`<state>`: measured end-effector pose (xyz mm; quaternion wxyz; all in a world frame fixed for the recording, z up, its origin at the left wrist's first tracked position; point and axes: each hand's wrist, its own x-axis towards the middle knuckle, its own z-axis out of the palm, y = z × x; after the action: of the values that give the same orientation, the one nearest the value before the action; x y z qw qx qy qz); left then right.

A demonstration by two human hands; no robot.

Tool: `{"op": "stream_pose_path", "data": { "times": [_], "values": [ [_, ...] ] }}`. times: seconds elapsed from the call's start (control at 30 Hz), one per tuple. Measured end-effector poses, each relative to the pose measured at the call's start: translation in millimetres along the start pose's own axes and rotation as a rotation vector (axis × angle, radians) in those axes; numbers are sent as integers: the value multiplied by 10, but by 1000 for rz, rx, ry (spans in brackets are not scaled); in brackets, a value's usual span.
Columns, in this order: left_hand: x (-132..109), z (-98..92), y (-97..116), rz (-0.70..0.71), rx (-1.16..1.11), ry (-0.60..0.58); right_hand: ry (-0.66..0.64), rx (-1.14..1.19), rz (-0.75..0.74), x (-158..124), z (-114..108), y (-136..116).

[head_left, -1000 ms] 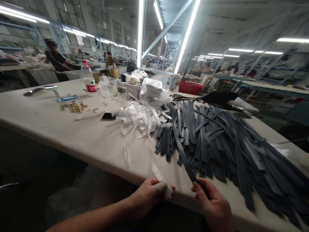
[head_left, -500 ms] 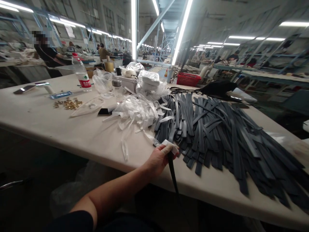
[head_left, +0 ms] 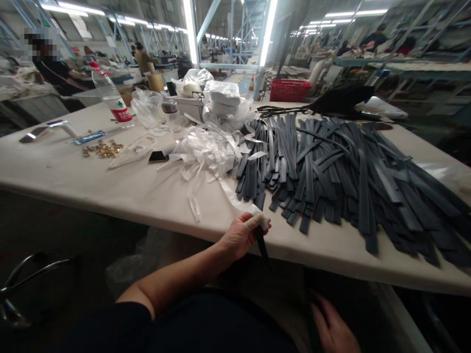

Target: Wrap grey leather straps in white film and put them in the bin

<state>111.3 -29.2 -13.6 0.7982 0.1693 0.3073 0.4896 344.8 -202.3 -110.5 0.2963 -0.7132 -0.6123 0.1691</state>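
My left hand (head_left: 241, 236), its thumb wrapped in tape, is pinched at the table's front edge on the top end of a dark strap (head_left: 262, 247) and on a white backing strip (head_left: 235, 201). The strap hangs below the table edge. My right hand (head_left: 333, 326) is low under the table near my lap, blurred, with its fingers partly out of sight. A big heap of dark grey straps (head_left: 342, 171) covers the right half of the table (head_left: 91, 186). A loose pile of peeled white strips (head_left: 208, 152) lies left of the heap.
At the back left lie brass buckles (head_left: 101, 148), a water bottle (head_left: 110, 98), a small jar (head_left: 170, 113), a phone (head_left: 158, 156), plastic bags (head_left: 224, 98) and a black cloth (head_left: 340, 98). A red basket (head_left: 290, 89) stands behind. A person (head_left: 51, 68) works at another bench, far left.
My right hand has let go of the strap and dropped under the table. My left hand rose to the strap heap with strap and white strip, then came back to the table's edge.
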Motion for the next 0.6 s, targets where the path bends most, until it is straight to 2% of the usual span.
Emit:
{"op": "stream_pose_path", "data": {
  "times": [0.07,0.17,0.27,0.33,0.4,0.47,0.53,0.6],
  "values": [
    [-70,21,-29,10,22,-6,-83,147,-61,298,56,-334],
    [-173,14,-66,-6,128,-25,-398,480,-155,687,142,-974],
    [-245,-49,-53,-26,233,-25,-522,725,-108,898,196,-1379],
    [-261,-105,-4,32,211,-20,-484,802,-36,926,193,-1429],
    [-258,-161,61,77,143,5,-380,821,25,875,149,-1356],
    [-245,-211,118,64,86,35,-290,803,74,768,74,-1245],
    [-232,-251,149,40,61,39,-285,757,85,639,-10,-1164],
    [-223,-273,150,33,58,26,-334,688,42,525,-79,-1143]
  ]
}}
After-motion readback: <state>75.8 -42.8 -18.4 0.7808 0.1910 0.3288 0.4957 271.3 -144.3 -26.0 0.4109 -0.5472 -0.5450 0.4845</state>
